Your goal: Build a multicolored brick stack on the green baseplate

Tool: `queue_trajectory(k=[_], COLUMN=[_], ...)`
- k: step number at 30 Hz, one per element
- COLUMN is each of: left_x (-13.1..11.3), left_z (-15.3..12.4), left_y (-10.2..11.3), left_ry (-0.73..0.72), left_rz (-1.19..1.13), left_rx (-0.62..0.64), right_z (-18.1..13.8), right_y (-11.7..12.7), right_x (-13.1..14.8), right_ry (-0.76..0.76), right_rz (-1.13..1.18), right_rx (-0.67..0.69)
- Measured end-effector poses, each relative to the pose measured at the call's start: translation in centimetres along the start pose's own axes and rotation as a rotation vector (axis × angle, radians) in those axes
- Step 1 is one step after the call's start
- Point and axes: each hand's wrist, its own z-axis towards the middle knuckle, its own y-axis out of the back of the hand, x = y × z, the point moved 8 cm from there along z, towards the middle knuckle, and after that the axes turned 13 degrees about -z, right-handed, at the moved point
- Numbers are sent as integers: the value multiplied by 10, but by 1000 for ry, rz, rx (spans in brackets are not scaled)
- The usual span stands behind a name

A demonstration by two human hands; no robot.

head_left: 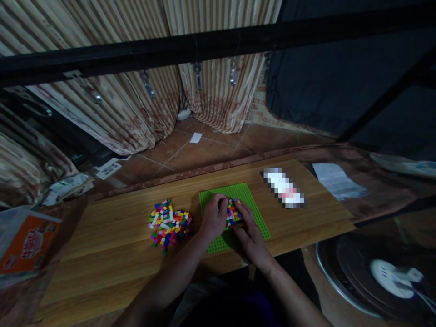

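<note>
Left hand and right hand, fingers pressed together, grip one brick cluster on one baseplate; one brick pile nearby.

Table: light wooden top, running left to right.
Curtains: striped, hanging behind the table down to the tiled floor.
Orange box: far left, off the table's end.
Paper sheet: right, past the table.
Fan: lower right.

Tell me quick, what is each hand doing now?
Left hand: fingers curled against the brick cluster on the green baseplate; grip cannot be told.
Right hand: fingers laid on the same cluster; grip cannot be told.
</note>
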Motion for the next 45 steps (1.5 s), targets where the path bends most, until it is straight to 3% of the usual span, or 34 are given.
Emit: queue_trajectory(k=[9, 18, 24, 35, 45], left_x=[-3, -30, -23, -19, -19], left_z=[-1, -5, -5, -2, 2], left_y=[-1, -10, -5, -8, -6], left_ry=[-18, -219, -154, -135, -123], left_rz=[60, 475, 298, 227, 210], left_rx=[9, 60, 34, 42, 28], right_z=[0, 6, 22, 24, 26], right_y=[-3, 3, 2, -6, -4], right_x=[-1, -5, -16, -7, -10], right_ry=[-1, -22, -173, -108, -123], right_rz=[-18, 137, 131, -36, -3], right_rx=[-29, -58, -84, -111, -143])
